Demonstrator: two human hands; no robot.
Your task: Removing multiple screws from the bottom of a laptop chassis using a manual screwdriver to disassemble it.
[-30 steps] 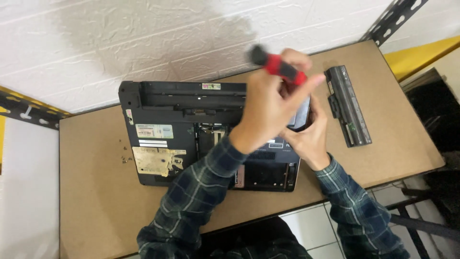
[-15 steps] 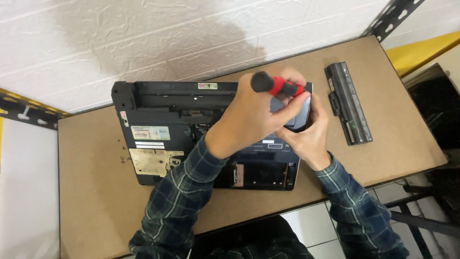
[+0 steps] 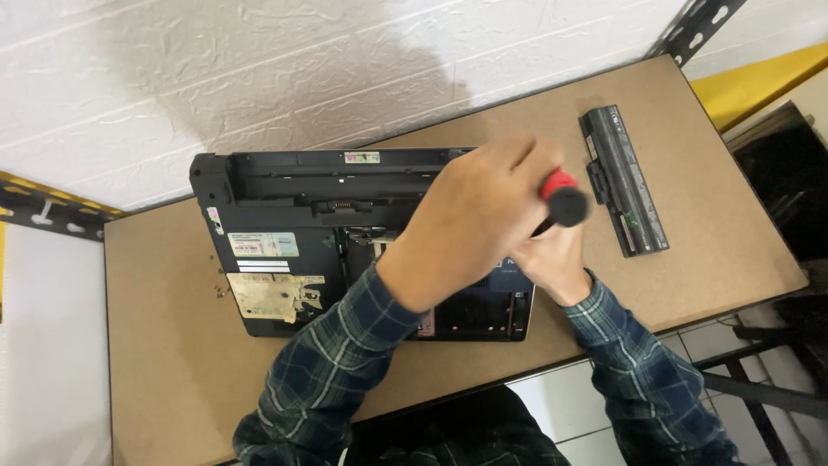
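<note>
A black laptop (image 3: 276,224) lies upside down on the brown table (image 3: 155,362), its battery bay empty and part of its underside uncovered. My left hand (image 3: 474,224) grips a screwdriver with a red and black handle (image 3: 561,197), held over the laptop's right side. My right hand (image 3: 556,259) sits just under it at the laptop's right edge, fingers curled against the case; what it holds is hidden by the left hand. The screwdriver's tip is out of sight.
A long black battery pack (image 3: 623,179) lies on the table to the right of the laptop. Small screws (image 3: 220,285) are scattered by the laptop's left edge. A white brick wall (image 3: 259,78) backs the table; metal shelf brackets (image 3: 690,30) stand at the corners.
The screwdriver handle has swung from pointing up-left to pointing right, toward the battery. The left hand shifted slightly right over the laptop. The right hand stayed put.
</note>
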